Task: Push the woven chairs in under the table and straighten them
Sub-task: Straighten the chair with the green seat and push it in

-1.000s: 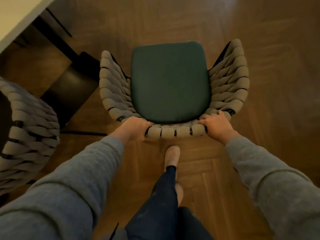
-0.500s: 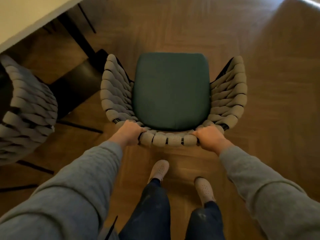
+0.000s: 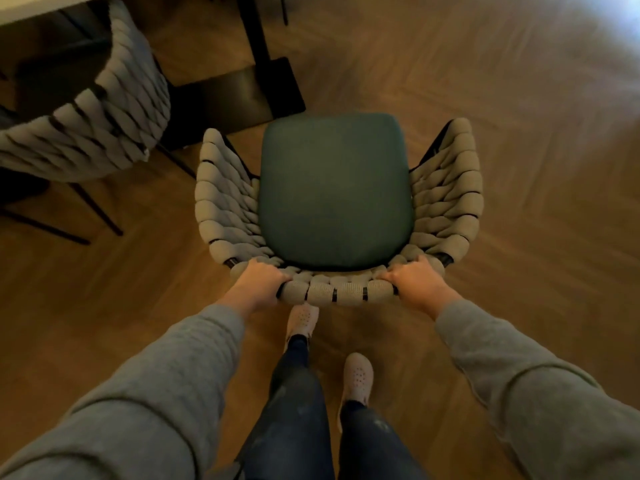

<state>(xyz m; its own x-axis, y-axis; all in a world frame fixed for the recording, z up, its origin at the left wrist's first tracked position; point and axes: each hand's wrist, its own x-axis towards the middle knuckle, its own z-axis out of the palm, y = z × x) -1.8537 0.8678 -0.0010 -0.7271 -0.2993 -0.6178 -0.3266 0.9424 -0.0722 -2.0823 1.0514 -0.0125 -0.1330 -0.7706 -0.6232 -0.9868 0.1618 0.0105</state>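
Gripping the near woven chair (image 3: 337, 294) by the top rail of its back, one hand at each corner. Curling the left hand (image 3: 258, 284) over the rail's left end, fingers bent over the top and closed tight round the thick cord. Doing likewise with the right hand (image 3: 417, 287) at the right end, knuckles up, fingertips tucked over the inner face (no telling how far round they reach).

Looking straight down into a tub-shaped shell: fat, rounded grey ropes with a knitted grain, looped in rows over a thin black frame and flaring into two wings. Cradling between them a dark green seat cushion (image 3: 336, 192), smooth and squarish, with rounded corners.

Standing out on the herringbone wood floor (image 3: 519, 174), seat front turned toward the table (image 3: 31, 6) at upper left but not under it, and lying just beside the flat black base plate (image 3: 239, 95) of the table's post.

Flanked on the left by a second woven chair (image 3: 104, 112) of the same plump grey weave, blurred, on slim black legs, close against the pale tabletop edge.

Wearing grey knit sleeves (image 3: 166, 393) down to the wrists, dark trousers (image 3: 294, 410) and pale perforated shoes (image 3: 358, 377), the forward one just behind the chair's back.
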